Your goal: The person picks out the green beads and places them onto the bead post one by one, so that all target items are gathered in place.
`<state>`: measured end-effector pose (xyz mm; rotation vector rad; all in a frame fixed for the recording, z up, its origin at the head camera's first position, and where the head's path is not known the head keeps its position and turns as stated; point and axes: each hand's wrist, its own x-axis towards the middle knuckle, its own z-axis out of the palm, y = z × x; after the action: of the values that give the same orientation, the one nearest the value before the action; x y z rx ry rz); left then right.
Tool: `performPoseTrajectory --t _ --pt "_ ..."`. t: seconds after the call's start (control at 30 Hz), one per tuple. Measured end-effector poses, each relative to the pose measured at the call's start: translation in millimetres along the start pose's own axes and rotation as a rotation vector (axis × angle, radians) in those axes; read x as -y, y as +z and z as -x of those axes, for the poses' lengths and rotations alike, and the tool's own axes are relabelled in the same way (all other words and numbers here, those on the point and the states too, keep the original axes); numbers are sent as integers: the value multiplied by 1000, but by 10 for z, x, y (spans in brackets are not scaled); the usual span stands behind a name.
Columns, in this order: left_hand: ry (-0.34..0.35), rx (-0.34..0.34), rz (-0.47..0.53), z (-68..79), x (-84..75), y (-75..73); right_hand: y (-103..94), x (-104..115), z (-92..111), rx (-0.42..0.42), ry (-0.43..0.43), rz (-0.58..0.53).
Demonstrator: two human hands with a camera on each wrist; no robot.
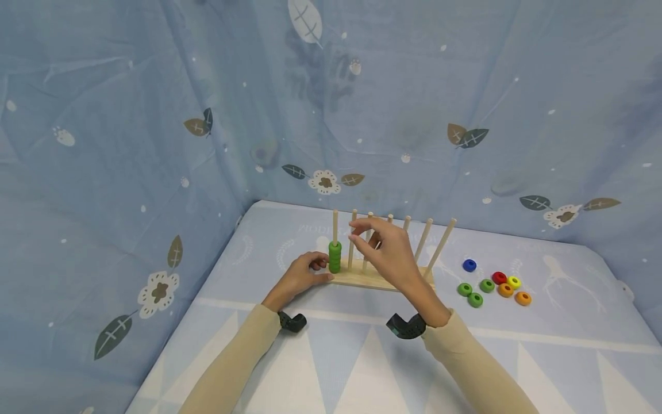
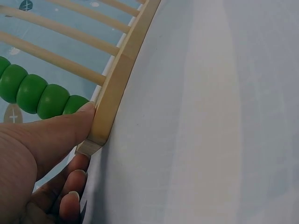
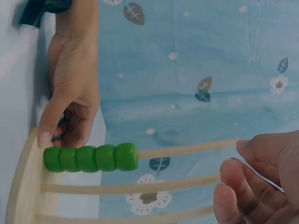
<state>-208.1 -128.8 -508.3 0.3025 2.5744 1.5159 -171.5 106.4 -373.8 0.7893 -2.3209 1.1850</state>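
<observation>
A wooden peg rack has a flat base (image 1: 357, 278) with several upright pegs. Several green beads (image 1: 335, 257) are stacked on its leftmost peg (image 1: 335, 225), whose upper part stays bare. My left hand (image 1: 301, 272) holds the left end of the base. In the left wrist view its thumb (image 2: 70, 123) presses on the base while the other fingers curl below the end. My right hand (image 1: 388, 253) hovers near the peg tops, with thumb and forefinger bent and apart. Nothing shows between its fingertips (image 3: 229, 172), and it hides parts of the middle pegs.
Right of the rack lie loose beads: a blue one (image 1: 469, 265), a red one (image 1: 499, 278), a yellow one (image 1: 514, 282), two orange ones (image 1: 523, 298) and three green ones (image 1: 475, 299). A patterned cloth (image 1: 362, 115) hangs behind and to the left of the table (image 1: 362, 356).
</observation>
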Motion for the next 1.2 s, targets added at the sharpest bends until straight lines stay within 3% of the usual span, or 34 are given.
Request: performPoseTrajectory --t 0.43,0.83,1.2 --pt "-1 -3 2 2 -4 0 -117 -216 282 -4 65 38" --pt "-14 -10 -11 5 -3 -1 -266 -423 496 -51 70 72" --pt "-8 -9 1 1 13 -4 -330 -576 674 -30 152 123"
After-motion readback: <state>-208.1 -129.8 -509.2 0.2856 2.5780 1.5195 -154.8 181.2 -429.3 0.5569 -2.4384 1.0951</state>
